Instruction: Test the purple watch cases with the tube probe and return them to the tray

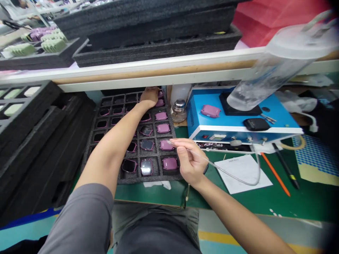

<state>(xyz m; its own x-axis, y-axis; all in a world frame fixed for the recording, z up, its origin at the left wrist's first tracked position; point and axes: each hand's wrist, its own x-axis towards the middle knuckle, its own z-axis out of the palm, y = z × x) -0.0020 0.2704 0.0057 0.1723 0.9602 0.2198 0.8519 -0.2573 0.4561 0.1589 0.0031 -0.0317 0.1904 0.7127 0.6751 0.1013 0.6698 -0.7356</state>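
A black foam tray [106,106] with a grid of pockets holds several pink watch cases [163,128], some face up with dark screens. My left hand [149,97] reaches to the tray's far row, fingers curled down over a pink case [160,94] there. My right hand [189,158] hovers over the tray's near right corner, fingers pinched on a thin clear tube [233,176] whose tip points at a pink case [166,145]. The tube loops right across a white paper sheet [243,171].
A blue box machine [238,121] at the right carries a pink case [210,110] and a black part [256,124]. A small glass bottle [179,110] stands beside the tray. Black foam trays [31,141] stack at left and on the shelf above. Orange and black pens [280,176] lie on the green mat.
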